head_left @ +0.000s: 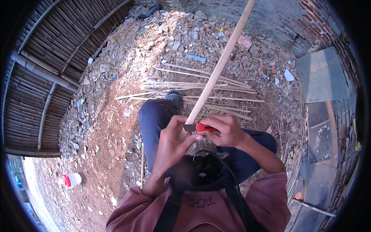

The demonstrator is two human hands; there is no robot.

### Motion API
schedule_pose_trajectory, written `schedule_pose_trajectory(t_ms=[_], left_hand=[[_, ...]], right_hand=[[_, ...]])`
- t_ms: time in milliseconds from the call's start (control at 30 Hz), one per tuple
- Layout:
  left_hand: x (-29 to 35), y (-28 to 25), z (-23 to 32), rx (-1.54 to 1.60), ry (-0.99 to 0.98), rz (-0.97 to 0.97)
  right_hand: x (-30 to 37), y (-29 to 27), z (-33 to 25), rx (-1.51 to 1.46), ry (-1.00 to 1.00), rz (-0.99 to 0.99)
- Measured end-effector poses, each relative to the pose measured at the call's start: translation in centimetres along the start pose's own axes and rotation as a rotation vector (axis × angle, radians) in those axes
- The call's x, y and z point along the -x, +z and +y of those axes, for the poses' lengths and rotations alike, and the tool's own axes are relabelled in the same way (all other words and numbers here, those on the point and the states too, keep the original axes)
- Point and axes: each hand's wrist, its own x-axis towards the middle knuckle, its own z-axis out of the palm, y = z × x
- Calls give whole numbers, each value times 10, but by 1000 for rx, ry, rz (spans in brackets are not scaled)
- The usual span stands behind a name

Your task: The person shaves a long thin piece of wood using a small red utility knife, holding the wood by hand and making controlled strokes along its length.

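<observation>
A long pale bamboo strip (217, 71) slants up and to the right, away from me, its near end between my hands. My left hand (174, 139) is closed around that end, thumb and fingers pinching it. In my right hand (224, 129) is a red utility knife (205, 127), gripped with the fingers over its handle. The knife's grey blade (189, 127) lies across the strip near my left fingers, and appears to touch it. My right thumb is close to my left thumb, just below the blade.
Several cut bamboo strips (201, 87) lie on the ground beyond my knees, by my shoe (174, 96). Rubble and litter (185, 42) spread behind them. A woven bamboo wall (50, 77) stands at left, a white container with a red lid (72, 180) at lower left, and boards (322, 77) at right.
</observation>
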Motion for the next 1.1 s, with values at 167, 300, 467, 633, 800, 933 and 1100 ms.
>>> schedule_pose_trajectory(t_ms=[167, 300, 467, 633, 800, 933, 1100], left_hand=[[-1, 5, -1, 139, 53, 29], [1, 5, 2, 96, 61, 34], [2, 8, 1, 15, 72, 64], [1, 10, -3, -47, 95, 104], [0, 15, -2, -107, 72, 172], [-2, 18, -1, -94, 88, 211], [-3, 18, 8, -162, 0, 229]], right_hand=[[0, -1, -1, -18, 14, -13], [0, -1, -1, -36, 10, 6], [0, -1, -3, -35, 51, 8], [0, 1, -4, -51, 49, 31], [-1, 0, -8, -16, 114, 51], [-3, 2, -9, -36, 108, 105], [-1, 4, -12, 31, 157, 116]])
